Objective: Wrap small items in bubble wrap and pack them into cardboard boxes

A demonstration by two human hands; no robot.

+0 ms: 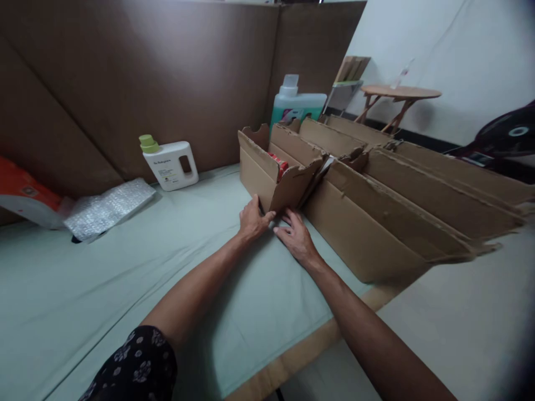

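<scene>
A small open cardboard box (256, 174) stands on the pale green table cover (125, 267), with something red (279, 165) inside it. My left hand (252, 219) grips the box's near bottom corner. Just to the right of that corner, my right hand (296, 236) rests on the cover with its fingertips touching the box's lower edge. A large cardboard box (376, 223) with ragged open flaps lies right beside the small one, to its right.
A white jug with a green cap (170, 164) and a teal detergent bottle (296, 106) stand by the brown back panels. Bubble wrap (107, 207) and an orange bag (25, 195) lie far left. A round wooden table (400, 92) stands at the back right.
</scene>
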